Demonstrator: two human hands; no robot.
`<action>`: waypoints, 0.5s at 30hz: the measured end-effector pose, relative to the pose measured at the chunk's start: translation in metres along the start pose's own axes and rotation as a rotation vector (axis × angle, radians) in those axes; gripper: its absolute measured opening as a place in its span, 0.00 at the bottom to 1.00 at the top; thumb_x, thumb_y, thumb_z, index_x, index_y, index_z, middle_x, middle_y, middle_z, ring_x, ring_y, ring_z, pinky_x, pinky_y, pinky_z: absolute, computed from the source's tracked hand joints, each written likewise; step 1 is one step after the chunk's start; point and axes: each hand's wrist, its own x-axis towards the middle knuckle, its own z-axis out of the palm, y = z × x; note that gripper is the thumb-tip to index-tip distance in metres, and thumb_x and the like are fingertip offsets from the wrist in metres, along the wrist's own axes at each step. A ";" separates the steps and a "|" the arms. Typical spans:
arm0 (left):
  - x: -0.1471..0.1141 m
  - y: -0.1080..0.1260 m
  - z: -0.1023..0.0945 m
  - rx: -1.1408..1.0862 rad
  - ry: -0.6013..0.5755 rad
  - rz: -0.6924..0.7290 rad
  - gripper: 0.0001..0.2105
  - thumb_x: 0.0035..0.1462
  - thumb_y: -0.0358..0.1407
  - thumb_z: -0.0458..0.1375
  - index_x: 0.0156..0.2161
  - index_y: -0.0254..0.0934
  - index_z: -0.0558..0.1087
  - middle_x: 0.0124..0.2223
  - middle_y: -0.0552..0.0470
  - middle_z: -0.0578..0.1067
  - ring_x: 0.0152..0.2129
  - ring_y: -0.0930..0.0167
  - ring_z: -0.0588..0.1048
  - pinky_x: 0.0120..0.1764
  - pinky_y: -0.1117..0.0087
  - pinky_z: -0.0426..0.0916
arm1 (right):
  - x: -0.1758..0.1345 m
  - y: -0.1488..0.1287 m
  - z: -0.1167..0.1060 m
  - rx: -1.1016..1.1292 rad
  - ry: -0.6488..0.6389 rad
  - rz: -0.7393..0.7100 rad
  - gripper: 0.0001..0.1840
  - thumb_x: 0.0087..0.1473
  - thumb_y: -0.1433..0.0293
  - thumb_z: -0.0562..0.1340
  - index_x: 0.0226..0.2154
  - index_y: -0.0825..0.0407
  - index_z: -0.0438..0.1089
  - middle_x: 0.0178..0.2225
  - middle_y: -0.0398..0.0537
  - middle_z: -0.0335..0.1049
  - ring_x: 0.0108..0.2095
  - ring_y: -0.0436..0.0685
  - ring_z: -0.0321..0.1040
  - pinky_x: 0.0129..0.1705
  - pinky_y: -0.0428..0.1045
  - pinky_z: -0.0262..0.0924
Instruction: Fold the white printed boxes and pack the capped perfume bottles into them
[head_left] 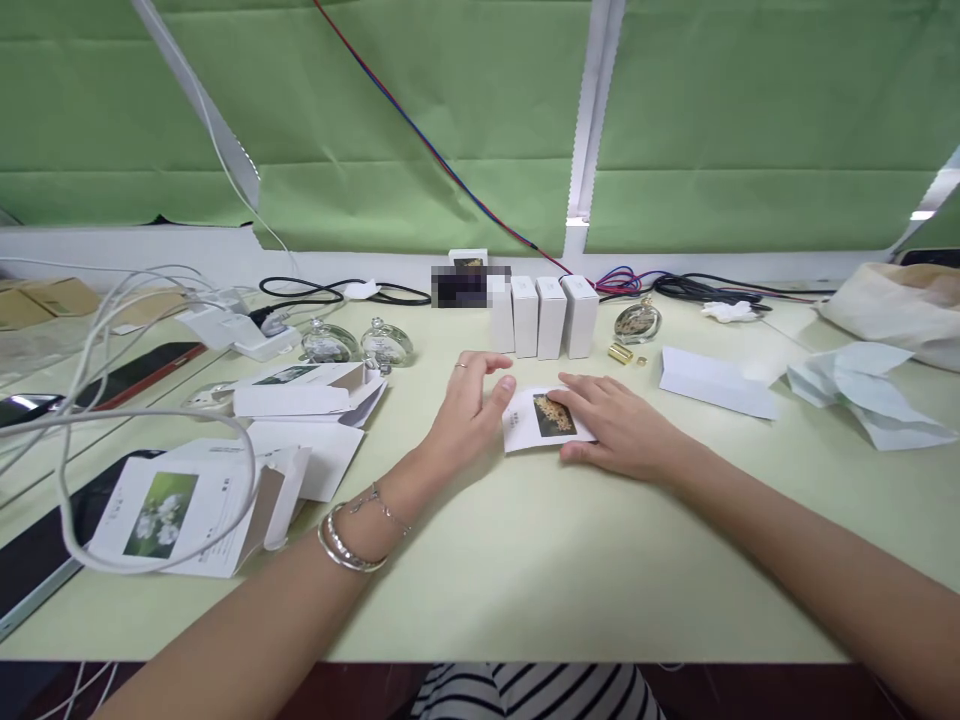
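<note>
A flat white piece of packaging (521,428) with a dark picture of yellow flowers lies on the table between my hands. My right hand (619,428) rests palm down on its right side, fingers stretched out, covering part of the picture. At its left edge is my left hand (469,405), thumb and index finger apart and nothing visible between them; whether the thumb touches the packaging, I cannot tell. Beyond my hands several narrow white boxes (577,318) stand upright in a row. Right of them sit a round glass bottle (637,322) and a gold cylinder (620,353).
Opened white cartons (217,515) with flower pictures lie on the left, near looping white cables (64,480). Two glass bottles (386,345) stand behind them. Folded white papers (716,383) lie at right, beside a cloth bag (892,310). Black cables (697,290) run along the back.
</note>
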 end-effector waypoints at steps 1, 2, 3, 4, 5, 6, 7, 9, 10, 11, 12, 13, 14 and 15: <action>0.000 0.001 -0.001 0.015 -0.080 0.014 0.15 0.62 0.46 0.44 0.46 0.39 0.63 0.48 0.46 0.65 0.48 0.65 0.64 0.52 0.59 0.59 | -0.001 0.001 0.001 0.019 0.029 0.013 0.38 0.54 0.43 0.44 0.55 0.53 0.59 0.58 0.64 0.56 0.56 0.70 0.57 0.54 0.64 0.53; 0.000 0.001 -0.001 0.030 -0.163 0.024 0.17 0.61 0.48 0.45 0.47 0.40 0.64 0.50 0.46 0.65 0.50 0.64 0.63 0.53 0.59 0.59 | -0.004 0.003 0.001 0.045 0.063 0.046 0.37 0.56 0.45 0.42 0.56 0.53 0.58 0.60 0.64 0.54 0.58 0.69 0.54 0.55 0.64 0.51; 0.000 0.003 -0.001 0.047 -0.245 0.029 0.19 0.60 0.50 0.46 0.48 0.40 0.64 0.52 0.46 0.64 0.52 0.63 0.62 0.54 0.58 0.58 | -0.006 0.007 0.000 0.085 0.093 0.095 0.36 0.58 0.47 0.41 0.57 0.54 0.56 0.60 0.63 0.53 0.59 0.68 0.52 0.57 0.64 0.50; 0.000 0.004 -0.002 0.066 -0.316 0.029 0.21 0.59 0.52 0.48 0.50 0.41 0.63 0.55 0.45 0.63 0.53 0.62 0.61 0.55 0.57 0.57 | -0.009 0.011 -0.001 0.137 0.116 0.157 0.36 0.58 0.47 0.39 0.57 0.54 0.55 0.60 0.63 0.54 0.60 0.67 0.51 0.57 0.64 0.49; 0.000 0.006 -0.001 0.090 -0.375 0.025 0.24 0.57 0.53 0.49 0.52 0.41 0.62 0.57 0.45 0.61 0.55 0.60 0.60 0.56 0.55 0.56 | -0.011 0.016 -0.003 0.200 0.131 0.229 0.36 0.59 0.48 0.38 0.57 0.54 0.55 0.59 0.62 0.55 0.60 0.67 0.51 0.58 0.63 0.49; -0.001 0.007 -0.001 0.119 -0.419 0.019 0.27 0.55 0.54 0.51 0.54 0.41 0.61 0.60 0.44 0.59 0.57 0.59 0.58 0.57 0.54 0.55 | -0.013 0.022 -0.003 0.270 0.136 0.299 0.36 0.59 0.48 0.38 0.58 0.53 0.54 0.59 0.61 0.55 0.60 0.66 0.51 0.58 0.63 0.50; -0.002 0.008 -0.001 0.150 -0.451 0.012 0.29 0.53 0.55 0.53 0.56 0.41 0.60 0.62 0.43 0.57 0.58 0.58 0.56 0.58 0.53 0.53 | -0.015 0.026 -0.004 0.343 0.134 0.357 0.36 0.58 0.47 0.38 0.58 0.52 0.53 0.59 0.59 0.55 0.59 0.66 0.53 0.58 0.63 0.51; -0.003 0.008 0.000 0.196 -0.482 -0.008 0.33 0.52 0.55 0.54 0.59 0.40 0.57 0.64 0.42 0.53 0.61 0.57 0.52 0.59 0.52 0.52 | -0.017 0.035 -0.003 0.481 0.129 0.426 0.35 0.58 0.46 0.39 0.57 0.49 0.53 0.59 0.56 0.56 0.58 0.66 0.55 0.57 0.63 0.52; -0.003 0.008 0.000 0.210 -0.482 -0.016 0.34 0.52 0.55 0.54 0.60 0.39 0.56 0.65 0.42 0.51 0.61 0.56 0.50 0.59 0.52 0.51 | -0.017 0.038 -0.002 0.547 0.130 0.433 0.34 0.57 0.46 0.40 0.57 0.48 0.53 0.59 0.55 0.57 0.58 0.65 0.56 0.57 0.62 0.52; -0.003 0.007 0.000 0.219 -0.478 -0.023 0.35 0.52 0.55 0.53 0.60 0.39 0.55 0.66 0.43 0.50 0.61 0.56 0.49 0.59 0.51 0.51 | -0.018 0.041 0.000 0.612 0.133 0.429 0.33 0.57 0.46 0.41 0.57 0.47 0.54 0.58 0.55 0.58 0.57 0.65 0.57 0.57 0.62 0.52; -0.003 0.006 0.000 0.226 -0.471 -0.028 0.36 0.52 0.56 0.52 0.61 0.38 0.54 0.66 0.42 0.50 0.61 0.56 0.48 0.58 0.51 0.52 | -0.018 0.042 0.001 0.671 0.132 0.423 0.33 0.57 0.46 0.41 0.56 0.47 0.54 0.58 0.54 0.59 0.57 0.64 0.57 0.57 0.62 0.52; -0.003 0.005 0.000 0.234 -0.464 -0.032 0.37 0.52 0.56 0.52 0.62 0.37 0.54 0.66 0.42 0.50 0.61 0.55 0.48 0.58 0.51 0.52 | -0.018 0.043 0.002 0.724 0.128 0.415 0.32 0.57 0.46 0.41 0.56 0.46 0.55 0.57 0.54 0.60 0.57 0.63 0.58 0.58 0.61 0.52; -0.002 0.004 -0.001 0.240 -0.459 -0.035 0.37 0.52 0.56 0.52 0.62 0.37 0.53 0.65 0.43 0.52 0.60 0.54 0.49 0.58 0.50 0.52 | -0.018 0.042 0.002 0.767 0.119 0.406 0.32 0.58 0.46 0.42 0.55 0.46 0.55 0.56 0.53 0.61 0.57 0.63 0.58 0.58 0.61 0.51; -0.002 0.003 -0.001 0.246 -0.454 -0.037 0.38 0.52 0.56 0.52 0.62 0.36 0.53 0.64 0.43 0.54 0.59 0.53 0.51 0.57 0.50 0.53 | -0.018 0.042 0.003 0.798 0.107 0.398 0.31 0.58 0.46 0.42 0.55 0.46 0.55 0.56 0.53 0.61 0.57 0.63 0.58 0.58 0.61 0.51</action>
